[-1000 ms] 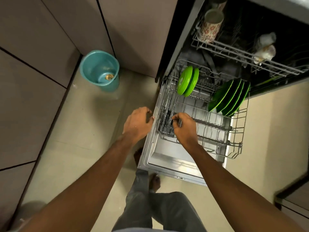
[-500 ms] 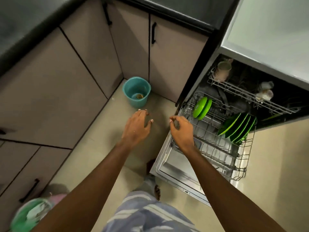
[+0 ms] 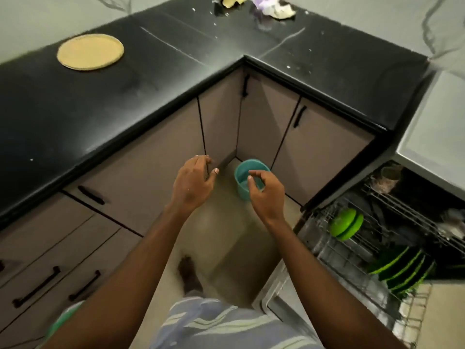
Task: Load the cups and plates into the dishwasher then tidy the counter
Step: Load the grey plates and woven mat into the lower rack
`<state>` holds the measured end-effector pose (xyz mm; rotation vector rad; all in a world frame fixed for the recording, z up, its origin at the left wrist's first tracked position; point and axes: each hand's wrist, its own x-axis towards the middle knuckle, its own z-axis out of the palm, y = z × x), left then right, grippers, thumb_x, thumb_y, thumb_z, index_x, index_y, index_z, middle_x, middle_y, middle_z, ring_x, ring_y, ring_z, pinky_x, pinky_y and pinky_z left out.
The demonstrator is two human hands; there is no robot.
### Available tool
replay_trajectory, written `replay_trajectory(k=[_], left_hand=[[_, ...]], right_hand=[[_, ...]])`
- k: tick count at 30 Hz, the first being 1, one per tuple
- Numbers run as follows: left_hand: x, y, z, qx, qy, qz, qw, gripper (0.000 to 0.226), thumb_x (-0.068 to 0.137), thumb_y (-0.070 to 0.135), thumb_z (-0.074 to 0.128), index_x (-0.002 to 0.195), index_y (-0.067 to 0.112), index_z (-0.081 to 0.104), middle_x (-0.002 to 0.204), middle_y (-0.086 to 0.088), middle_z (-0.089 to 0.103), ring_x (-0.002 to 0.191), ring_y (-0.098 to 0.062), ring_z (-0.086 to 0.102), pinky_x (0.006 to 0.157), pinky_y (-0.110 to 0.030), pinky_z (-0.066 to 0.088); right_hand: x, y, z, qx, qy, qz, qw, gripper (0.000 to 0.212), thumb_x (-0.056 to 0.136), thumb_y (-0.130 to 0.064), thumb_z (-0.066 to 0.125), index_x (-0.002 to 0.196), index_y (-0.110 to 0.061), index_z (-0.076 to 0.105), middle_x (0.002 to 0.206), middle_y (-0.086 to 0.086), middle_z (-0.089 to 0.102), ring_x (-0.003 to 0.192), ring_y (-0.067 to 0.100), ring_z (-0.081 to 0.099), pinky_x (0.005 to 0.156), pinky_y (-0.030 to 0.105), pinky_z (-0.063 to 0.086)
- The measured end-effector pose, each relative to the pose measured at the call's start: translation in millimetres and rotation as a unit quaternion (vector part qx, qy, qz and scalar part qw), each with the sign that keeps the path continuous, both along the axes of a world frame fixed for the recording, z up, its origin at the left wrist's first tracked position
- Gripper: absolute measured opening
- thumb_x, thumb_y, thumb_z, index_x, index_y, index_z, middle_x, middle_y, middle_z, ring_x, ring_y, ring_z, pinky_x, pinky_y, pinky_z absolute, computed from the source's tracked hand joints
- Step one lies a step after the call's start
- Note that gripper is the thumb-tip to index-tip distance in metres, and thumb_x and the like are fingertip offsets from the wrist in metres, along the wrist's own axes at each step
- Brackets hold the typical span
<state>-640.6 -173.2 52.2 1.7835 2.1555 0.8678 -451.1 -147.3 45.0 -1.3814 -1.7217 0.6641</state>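
My left grip (image 3: 193,182) hangs empty, fingers loosely half curled, out to the left of the dishwasher (image 3: 286,290); my right grip (image 3: 266,192) is empty too, thumb and forefinger slack, nearer the dishwasher's open door. A second ago the right one was down on the lower rack's wires and the left at the door's edge; both have come away, and my head has lifted toward the tabletop (image 3: 176,79); I take it the last piece is seated and I am off for more. In the dishwasher the lower rack (image 3: 327,248) holds a row of dark green plates (image 3: 402,270) on edge, and two bright green dishes (image 3: 347,224) further in; the upper rack (image 3: 402,205) carries a cup (image 3: 388,173), blurred. A teal bucket (image 3: 242,171) stands on the floor left of the dishwasher, its contents hidden; well left of the dishwasher a tan plate (image 3: 90,51) lies flat on the tabletop, not yet loaded; crumpled wrappers (image 3: 271,7) and crumbs lie further back.
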Motion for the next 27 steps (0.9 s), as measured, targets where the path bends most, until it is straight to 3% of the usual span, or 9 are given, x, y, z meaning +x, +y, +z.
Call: replay_trajectory(k=[4, 8, 14, 19, 22, 27], left_hand=[[-72.7, 37.2, 16.5, 0.025, 0.004, 0.022, 0.999, 0.027, 0.091, 0.032, 0.059, 0.112, 0.014, 0.061, 0.121, -0.003, 0.06, 0.116, -0.021, 0.053, 0.097, -0.036, 0.044], [-162.2, 78.4, 36.5, 0.053, -0.015, 0.059, 0.997, 0.023, 0.089, 0.029, 0.062, 0.108, 0.015, 0.063, 0.112, -0.001, 0.063, 0.108, -0.021, 0.056, 0.093, -0.035, 0.045], [-261.8, 114.3, 47.9, 0.056, -0.015, 0.094, 0.994, 0.022, 0.092, 0.029, 0.06, 0.109, 0.014, 0.062, 0.112, -0.002, 0.063, 0.108, -0.02, 0.056, 0.094, -0.037, 0.045], [-324.7, 151.1, 44.3, 0.024, -0.053, 0.156, 0.986, 0.027, 0.092, 0.032, 0.058, 0.112, 0.014, 0.061, 0.117, -0.005, 0.06, 0.112, -0.023, 0.053, 0.095, -0.038, 0.042], [-353.9, 171.4, 36.9, 0.006, -0.101, 0.206, 0.973, 0.029, 0.092, 0.034, 0.059, 0.112, 0.014, 0.061, 0.117, -0.008, 0.059, 0.113, -0.025, 0.053, 0.096, -0.039, 0.042], [-398.4, 212.0, 33.8, -0.021, -0.171, 0.296, 0.94, 0.039, 0.093, 0.038, 0.057, 0.121, 0.011, 0.055, 0.128, -0.01, 0.05, 0.12, -0.027, 0.048, 0.103, -0.042, 0.04]], right_hand=[[-74.4, 41.3, 13.3, 0.022, 0.012, 0.006, 1.0, 0.012, 0.086, -0.011, 0.066, 0.096, -0.009, 0.072, 0.093, 0.002, 0.071, 0.083, 0.008, 0.062, 0.079, 0.02, 0.048], [-158.4, 89.1, 24.1, 0.025, 0.028, 0.03, 0.999, 0.014, 0.087, -0.012, 0.064, 0.098, -0.011, 0.072, 0.096, 0.001, 0.071, 0.088, 0.012, 0.064, 0.083, 0.026, 0.051], [-253.0, 145.7, 39.0, 0.041, 0.027, 0.051, 0.997, 0.013, 0.086, -0.009, 0.065, 0.097, -0.01, 0.072, 0.095, 0.003, 0.072, 0.088, 0.011, 0.064, 0.082, 0.007, 0.04], [-315.3, 187.5, 47.0, 0.026, 0.023, 0.071, 0.997, 0.015, 0.087, -0.01, 0.063, 0.098, -0.013, 0.073, 0.092, -0.002, 0.069, 0.079, 0.003, 0.058, 0.072, -0.002, 0.036], [-342.6, 211.2, 48.2, 0.029, 0.021, 0.09, 0.995, 0.014, 0.087, -0.007, 0.063, 0.097, -0.01, 0.072, 0.093, 0.0, 0.07, 0.083, 0.009, 0.062, 0.076, 0.001, 0.038], [-386.9, 263.9, 44.2, 0.006, 0.026, 0.136, 0.99, 0.018, 0.089, -0.006, 0.06, 0.103, -0.01, 0.071, 0.102, 0.003, 0.07, 0.096, 0.014, 0.064, 0.088, 0.019, 0.048]])
